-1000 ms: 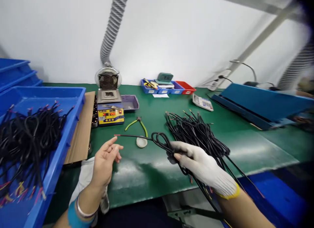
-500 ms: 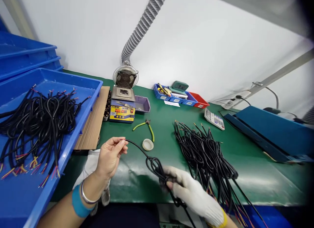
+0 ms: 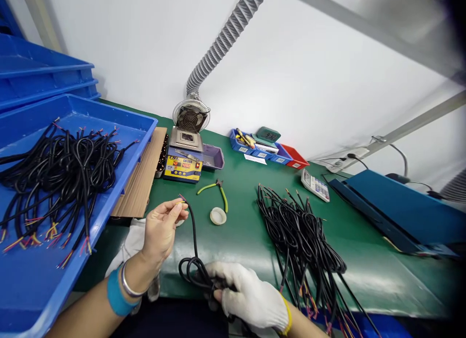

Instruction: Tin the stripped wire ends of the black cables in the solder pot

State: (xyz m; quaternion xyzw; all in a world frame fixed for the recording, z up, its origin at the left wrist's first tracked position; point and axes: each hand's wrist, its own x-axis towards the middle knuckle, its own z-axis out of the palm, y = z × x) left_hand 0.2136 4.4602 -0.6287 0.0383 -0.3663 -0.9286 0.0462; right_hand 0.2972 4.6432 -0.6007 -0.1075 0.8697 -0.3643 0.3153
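Observation:
A coiled black cable [image 3: 194,269] is gripped in my gloved right hand [image 3: 247,294], low over the front edge of the green bench. One end of that cable rises to my bare left hand [image 3: 163,226], whose thumb and fingers pinch a thin wire at the stripped tip. Thin coloured wires show at that tip. Right of my left hand lie a small white round cap [image 3: 218,216] and green-handled cutters [image 3: 219,191]. A yellow and blue soldering unit [image 3: 182,167] displays red digits behind them.
A blue tray [image 3: 109,114] of bundled black cables stands on the left, beside a cardboard sheet [image 3: 140,183]. More cable bundles [image 3: 298,236] lie right of my hands. Further back are a calculator [image 3: 315,185], small parts bins [image 3: 280,156] and a ducted fan [image 3: 191,119].
My right hand has moved left and slightly down with the coiled cable, closer to my left hand. The cable end now bends upward, and coloured wires show at its tip.

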